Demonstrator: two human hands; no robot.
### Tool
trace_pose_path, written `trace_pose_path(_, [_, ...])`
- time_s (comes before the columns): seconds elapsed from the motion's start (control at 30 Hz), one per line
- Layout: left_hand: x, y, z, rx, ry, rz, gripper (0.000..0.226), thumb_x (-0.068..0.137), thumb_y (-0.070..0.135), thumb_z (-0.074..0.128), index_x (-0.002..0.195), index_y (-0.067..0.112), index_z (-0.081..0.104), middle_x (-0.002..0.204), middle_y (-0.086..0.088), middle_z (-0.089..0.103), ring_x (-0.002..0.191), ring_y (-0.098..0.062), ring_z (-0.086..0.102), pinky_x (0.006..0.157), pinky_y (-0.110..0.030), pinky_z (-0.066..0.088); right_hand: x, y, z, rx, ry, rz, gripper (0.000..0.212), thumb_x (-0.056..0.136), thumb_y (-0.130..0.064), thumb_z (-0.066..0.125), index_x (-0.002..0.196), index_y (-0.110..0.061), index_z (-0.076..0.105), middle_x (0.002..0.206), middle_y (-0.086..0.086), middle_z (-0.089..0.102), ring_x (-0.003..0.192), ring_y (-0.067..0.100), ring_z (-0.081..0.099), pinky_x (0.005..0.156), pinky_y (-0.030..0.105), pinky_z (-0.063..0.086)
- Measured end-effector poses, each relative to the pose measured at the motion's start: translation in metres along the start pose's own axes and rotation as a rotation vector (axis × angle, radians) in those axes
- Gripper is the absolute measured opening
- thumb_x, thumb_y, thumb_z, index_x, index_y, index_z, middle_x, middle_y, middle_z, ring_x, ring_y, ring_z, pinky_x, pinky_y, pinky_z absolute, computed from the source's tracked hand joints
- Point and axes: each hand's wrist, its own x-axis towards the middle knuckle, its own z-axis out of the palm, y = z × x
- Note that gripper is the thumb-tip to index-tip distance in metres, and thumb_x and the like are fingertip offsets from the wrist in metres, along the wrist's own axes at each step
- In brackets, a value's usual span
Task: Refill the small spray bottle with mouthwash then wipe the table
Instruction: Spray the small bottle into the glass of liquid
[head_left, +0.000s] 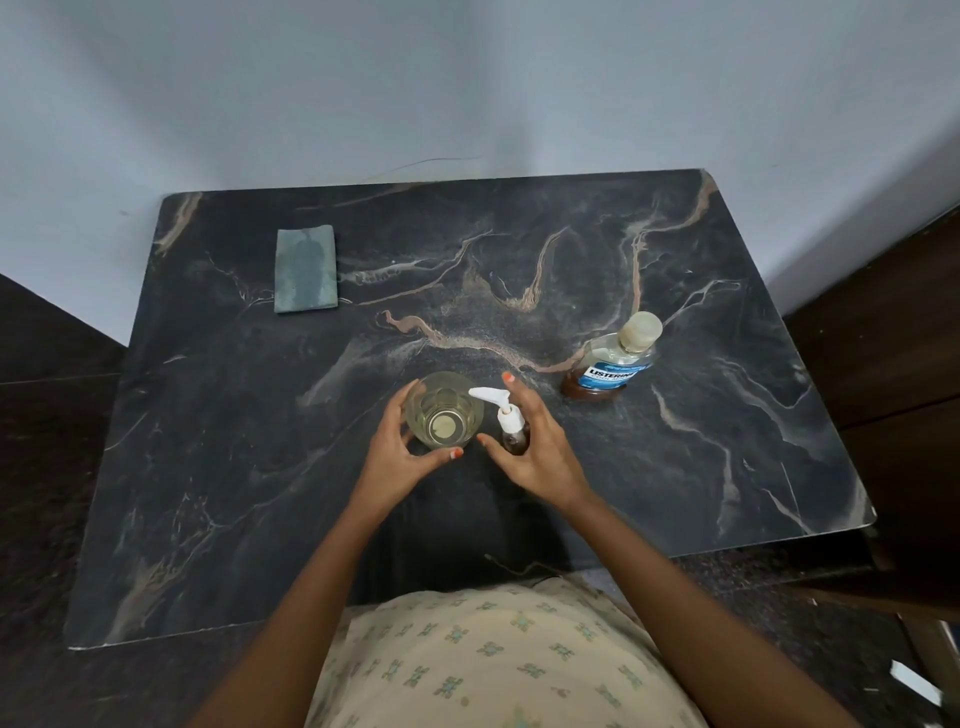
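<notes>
While both hands are working at the table's near middle:
Left hand: cupping the glass tumbler — bracing it.
Right hand: wrapping the small pump bottle; keep it upright.
Listerine bottle: standing capped beyond the right hand — uncap next, probably.

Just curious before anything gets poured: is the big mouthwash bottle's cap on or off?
On. The mouthwash bottle stands upright on the table with its pale cap on top; neither hand touches it.
</notes>
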Motion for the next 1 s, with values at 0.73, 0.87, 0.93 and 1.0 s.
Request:
trace_pose_path(0.73, [0.003, -0.01, 0.0, 0.002, 0.008, 0.007, 0.09, 0.057, 0.006, 0.083, 0.128, 0.032, 0.035, 0.133, 0.008, 0.044, 0.121, 0.0, 0.045, 0.097, -0.012, 0.038, 0.0, 0.004, -0.001, -0.148, -0.156, -0.033, 0.059, 0.079, -0.006, 0.061, 0.125, -0.031, 0.033, 0.099, 0.005, 0.053, 0.073, 0.004, 0.047, 0.06, 0.028, 0.046])
trace_pose_path(0.87, [0.002, -0.009, 0.0, -0.002, 0.009, 0.009, 0.09, 0.058, 0.003, 0.082, 0.13, 0.026, 0.034, 0.136, 0.003, 0.043, 0.121, 0.0, 0.044, 0.098, -0.011, 0.038, 0.002, 0.002, -0.002, -0.14, -0.154, -0.058, 0.054, 0.077, -0.003, 0.063, 0.118, -0.027, 0.036, 0.103, 0.009, 0.054, 0.077, 0.008, 0.049, 0.06, 0.026, 0.046])
trace_pose_path(0.93, [0.002, -0.008, 0.0, -0.004, 0.007, 0.011, 0.09, 0.059, 0.002, 0.082, 0.131, 0.025, 0.033, 0.136, 0.002, 0.042, 0.121, 0.001, 0.043, 0.097, -0.01, 0.037, 0.002, 0.003, -0.002, -0.146, -0.141, -0.058, 0.052, 0.075, 0.0, 0.063, 0.113, -0.025, 0.038, 0.102, 0.01, 0.054, 0.076, 0.006, 0.048, 0.059, 0.024, 0.043])
trace_pose_path(1.0, [0.002, -0.007, 0.0, -0.008, 0.005, 0.012, 0.09, 0.059, 0.001, 0.081, 0.131, 0.024, 0.033, 0.137, 0.0, 0.041, 0.121, 0.001, 0.043, 0.096, -0.009, 0.037, 0.002, 0.003, -0.002, -0.151, -0.135, -0.056, 0.053, 0.074, 0.0, 0.064, 0.113, -0.026, 0.039, 0.102, 0.01, 0.054, 0.075, 0.006, 0.048, 0.058, 0.024, 0.043])
